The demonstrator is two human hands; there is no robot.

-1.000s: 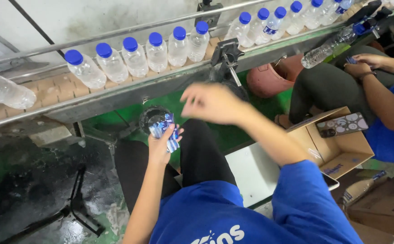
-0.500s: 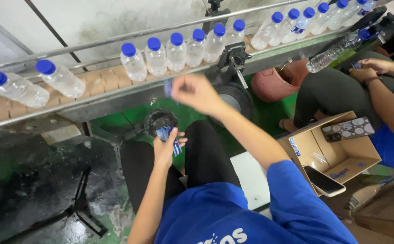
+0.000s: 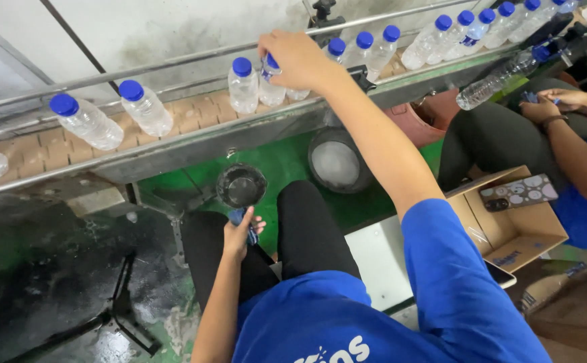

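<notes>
Bottle (image 3: 271, 86) stands on the belt (image 3: 192, 117), and your right hand (image 3: 297, 59) covers its blue top, fingers curled around it. More bottles stand just beside it on both sides; two others (image 3: 115, 114) lie tilted farther left. Your left hand (image 3: 240, 232) rests on your knee, fingers closed on something small and blue (image 3: 242, 216). A dark cup (image 3: 241, 185) sits just above that hand. A person sits at your right beside an open box (image 3: 515, 222).
</notes>
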